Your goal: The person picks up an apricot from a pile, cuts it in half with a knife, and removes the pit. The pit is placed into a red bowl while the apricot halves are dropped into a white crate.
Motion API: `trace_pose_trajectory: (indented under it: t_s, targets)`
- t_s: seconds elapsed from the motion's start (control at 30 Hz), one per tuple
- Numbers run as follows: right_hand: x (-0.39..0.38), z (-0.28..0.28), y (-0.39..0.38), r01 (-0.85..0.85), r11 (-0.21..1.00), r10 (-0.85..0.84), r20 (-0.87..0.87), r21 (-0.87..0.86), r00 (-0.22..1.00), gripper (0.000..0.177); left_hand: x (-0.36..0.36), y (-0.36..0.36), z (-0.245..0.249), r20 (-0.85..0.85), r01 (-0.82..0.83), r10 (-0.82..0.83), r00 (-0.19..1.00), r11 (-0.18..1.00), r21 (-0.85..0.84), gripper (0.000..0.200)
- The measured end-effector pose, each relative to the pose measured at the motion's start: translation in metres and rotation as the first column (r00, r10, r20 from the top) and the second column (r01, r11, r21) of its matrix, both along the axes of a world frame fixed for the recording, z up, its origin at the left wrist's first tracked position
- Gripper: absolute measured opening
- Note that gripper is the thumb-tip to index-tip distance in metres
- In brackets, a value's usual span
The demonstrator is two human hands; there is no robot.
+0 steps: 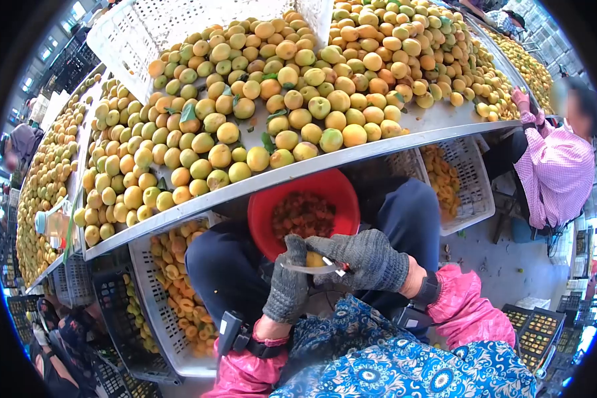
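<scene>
My left hand (289, 282), in a grey knitted glove, is closed round one side of a yellow-green fruit (316, 259). My right hand (368, 259), gloved the same way, is closed on a small curved knife (308, 268), whose blade lies across the fruit. Both hands are close together over my lap, at the near rim of a red bowl (259, 219). Reddish-brown pits or scraps lie inside the bowl. The fingertips are partly hidden behind the fruit and the gloves.
A metal-edged table (298, 163) heaped with apricot-like fruit spans the front, with a white crate (129, 46) on it. Crates of halved fruit stand left (154, 312) and right (479, 192) of my knees. A co-worker in pink (557, 162) sits at right; others are at left.
</scene>
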State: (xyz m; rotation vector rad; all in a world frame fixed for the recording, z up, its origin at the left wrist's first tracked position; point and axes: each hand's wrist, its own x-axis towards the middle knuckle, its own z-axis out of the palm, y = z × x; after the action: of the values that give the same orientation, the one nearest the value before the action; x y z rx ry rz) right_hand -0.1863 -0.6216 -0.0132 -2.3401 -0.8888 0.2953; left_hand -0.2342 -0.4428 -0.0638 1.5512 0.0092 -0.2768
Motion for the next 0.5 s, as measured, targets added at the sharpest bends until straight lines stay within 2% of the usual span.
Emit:
trace_pose_trajectory:
  t_s: [0.03,0.07,0.1,0.13,0.2,0.23,0.27,0.33,0.37,0.4,0.47,0.5]
  targets:
    - [-0.004,-0.010,0.003,-0.001,1.000,0.001,-0.008,-0.003,1.000,0.059,-0.001,-0.001,-0.020,-0.018,-0.098,0.098,0.995,0.995,0.036,0.042]
    - [-0.007,-0.019,0.009,0.082,0.990,-0.084,0.011,0.114,0.996,0.058,0.001,-0.004,-0.029,-0.035,-0.191,0.193,0.980,0.979,0.073,0.044]
    - [-0.010,-0.024,0.014,0.163,0.960,-0.172,0.020,0.228,0.985,0.057,0.003,-0.007,-0.038,0.071,-0.237,0.229,0.971,0.962,0.134,0.046]
    - [-0.013,-0.027,0.017,0.170,0.961,-0.176,0.008,0.219,0.984,0.057,0.002,-0.007,-0.046,0.056,-0.231,0.225,0.973,0.964,0.130,0.046]
    - [-0.014,-0.025,0.028,0.327,0.893,-0.280,-0.187,0.311,0.942,0.052,0.010,-0.009,-0.049,0.135,-0.337,0.329,0.935,0.940,0.045,0.047]
    - [-0.014,-0.032,0.032,0.357,0.859,-0.296,-0.213,0.366,0.931,0.047,0.015,-0.008,-0.053,0.005,-0.351,0.355,0.935,0.923,0.156,0.048]
    - [-0.014,-0.040,0.036,0.365,0.862,-0.299,-0.227,0.353,0.927,0.047,0.020,-0.011,-0.046,-0.013,-0.347,0.353,0.935,0.925,0.155,0.048]
    - [-0.012,-0.054,0.044,0.459,0.775,-0.322,-0.352,0.435,0.879,0.044,0.030,-0.017,-0.023,-0.170,-0.485,0.466,0.868,0.870,-0.093,0.051]
    - [-0.011,-0.050,0.048,0.533,0.733,-0.323,-0.474,0.422,0.819,0.041,0.033,-0.015,-0.029,-0.161,-0.480,0.461,0.873,0.871,-0.108,0.053]
    - [-0.011,-0.050,0.051,0.541,0.737,-0.323,-0.492,0.405,0.808,0.041,0.033,-0.015,-0.033,-0.184,-0.485,0.463,0.867,0.869,-0.100,0.053]
    - [-0.009,-0.052,0.054,0.603,0.727,-0.385,-0.532,0.329,0.754,0.036,0.035,-0.016,-0.036,-0.122,-0.504,0.494,0.861,0.862,-0.064,0.055]
    - [-0.006,-0.049,0.054,0.595,0.720,-0.345,-0.560,0.356,0.753,0.032,0.035,-0.013,-0.042,-0.103,-0.486,0.479,0.872,0.872,-0.054,0.054]
